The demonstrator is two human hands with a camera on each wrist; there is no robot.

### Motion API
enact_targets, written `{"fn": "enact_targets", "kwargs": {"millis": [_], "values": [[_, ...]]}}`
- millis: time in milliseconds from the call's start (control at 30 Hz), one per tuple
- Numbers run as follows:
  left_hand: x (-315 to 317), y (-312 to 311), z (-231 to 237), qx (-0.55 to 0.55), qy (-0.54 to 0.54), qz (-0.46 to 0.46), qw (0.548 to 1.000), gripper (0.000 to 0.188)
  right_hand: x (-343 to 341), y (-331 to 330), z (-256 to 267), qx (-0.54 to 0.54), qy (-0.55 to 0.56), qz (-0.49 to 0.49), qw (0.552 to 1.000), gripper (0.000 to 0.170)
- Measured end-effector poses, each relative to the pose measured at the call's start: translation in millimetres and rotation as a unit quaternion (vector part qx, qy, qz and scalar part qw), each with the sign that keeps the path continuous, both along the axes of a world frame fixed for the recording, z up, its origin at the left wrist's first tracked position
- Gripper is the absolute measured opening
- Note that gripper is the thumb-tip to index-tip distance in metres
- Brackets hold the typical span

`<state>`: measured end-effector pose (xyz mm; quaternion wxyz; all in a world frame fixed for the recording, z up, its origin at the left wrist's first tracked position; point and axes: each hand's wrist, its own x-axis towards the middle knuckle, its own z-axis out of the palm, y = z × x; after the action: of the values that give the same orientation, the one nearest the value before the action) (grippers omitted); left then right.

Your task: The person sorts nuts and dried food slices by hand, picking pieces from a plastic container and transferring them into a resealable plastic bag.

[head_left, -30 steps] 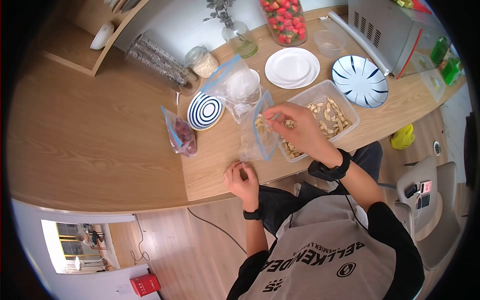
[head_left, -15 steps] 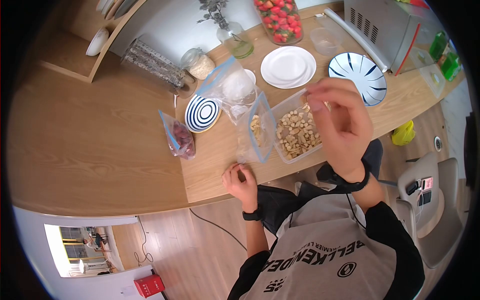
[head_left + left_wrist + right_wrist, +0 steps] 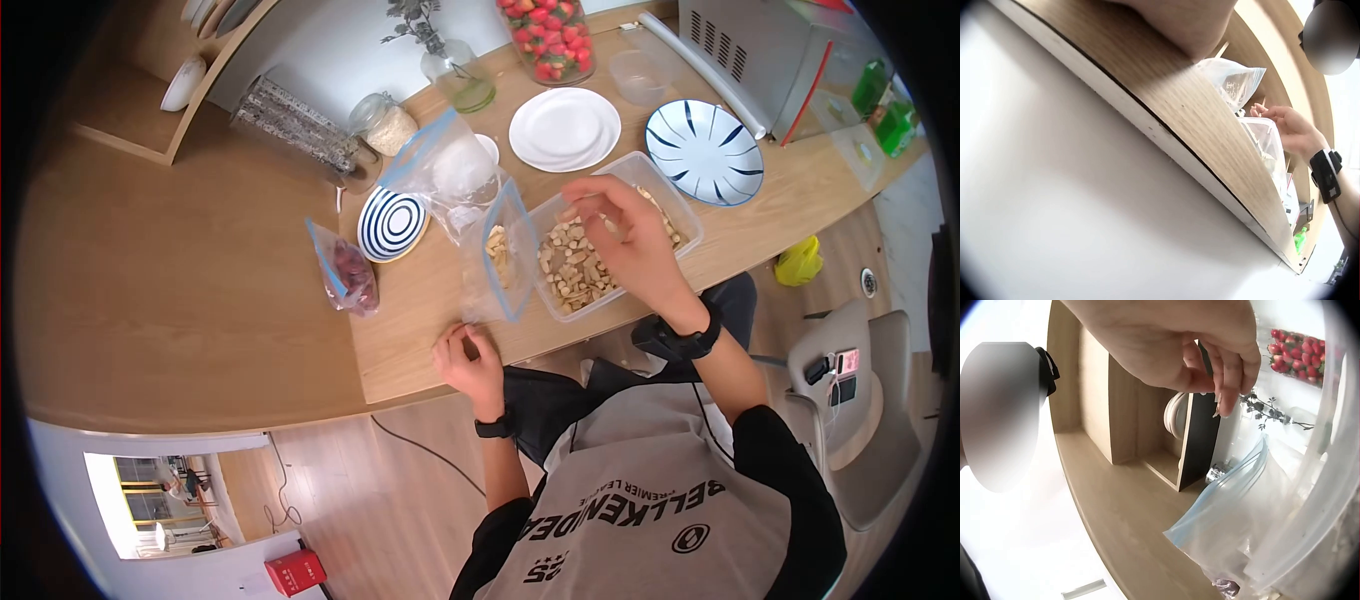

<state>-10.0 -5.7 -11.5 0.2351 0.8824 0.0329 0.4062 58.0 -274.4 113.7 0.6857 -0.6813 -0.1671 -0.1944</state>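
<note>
In the head view my right hand (image 3: 625, 235) hovers over a clear plastic box (image 3: 570, 315) of pale dried slices (image 3: 580, 262). Its thumb and fingertips pinch a small pale slice (image 3: 1217, 410), best seen in the right wrist view. Just left of the box stands an open zip bag (image 3: 512, 245) with a blue seal and similar slices inside. My left hand (image 3: 470, 365) rests at the table's front edge, loosely curled, right by the bag's lower corner.
A second zip bag (image 3: 450, 165) with white contents and a bag of dark red pieces (image 3: 350, 275) lie further left. Behind are a striped plate (image 3: 392, 225), white plates (image 3: 565, 130), a blue-lined plate (image 3: 705, 150) and a jar of strawberries (image 3: 548, 40).
My right hand went from the zip bag's mouth to the right, rising over the box, then came back left and lower above the slices. My left hand has stayed at the table edge.
</note>
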Motion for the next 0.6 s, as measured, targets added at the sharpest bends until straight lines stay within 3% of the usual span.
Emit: {"fn": "enact_targets", "kwargs": {"millis": [200, 267, 500, 600], "values": [[-1, 3, -1, -0.002, 0.005, -0.003, 1.000, 0.007, 0, 16, 3, -0.004, -0.014, -0.002, 1.000, 0.042], [0, 3, 0, 0.003, 0.005, -0.007, 1.000, 0.007, -2, 18, 9, -0.070, -0.023, -0.011, 0.997, 0.042], [-1, 2, -2, -0.003, 0.002, -0.003, 1.000, 0.005, 8, 42, 6, -0.147, -0.023, -0.006, 0.989, 0.040], [-2, 2, 2, 0.004, 0.002, -0.005, 1.000, 0.004, 13, 52, 0, -0.183, -0.092, -0.018, 0.979, 0.037]]}}
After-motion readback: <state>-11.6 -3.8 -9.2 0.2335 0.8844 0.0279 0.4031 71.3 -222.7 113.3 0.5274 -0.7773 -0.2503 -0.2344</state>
